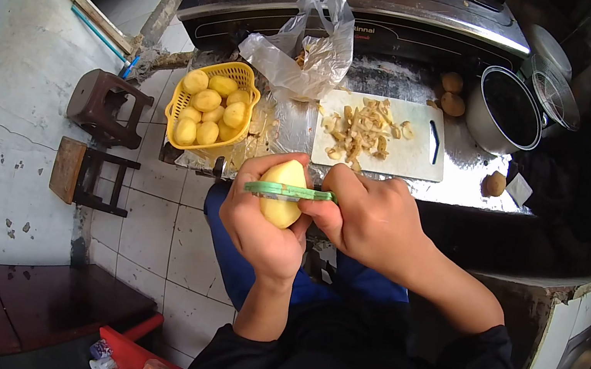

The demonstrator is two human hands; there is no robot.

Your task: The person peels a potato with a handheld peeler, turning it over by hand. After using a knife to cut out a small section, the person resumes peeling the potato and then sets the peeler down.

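Left hand (260,229) cupped tight round the potato (280,212), just short of the counter (468,178) edge, steadying it. Right hand (372,217) clenched on green peeler (286,192), blade laid across. Peeled ones sat in yellow basket (178,98).

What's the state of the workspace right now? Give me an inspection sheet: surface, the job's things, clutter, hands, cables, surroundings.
Surface: foil-covered counter with a white cutting board lying on it.
Job's things: potato, mostly peeled; green peeler laid across it; yellow basket holding peeled potatoes.
Clutter: peelings piled on the board; crumpled plastic bag; unpeeled potatoes beside a pot.
Hands: left hand has its fingers wrapped around the potato; right hand grips the peeler.
Cables: nothing seen.
Surroundings: stove behind the counter; two stools on the tiled floor at the left.
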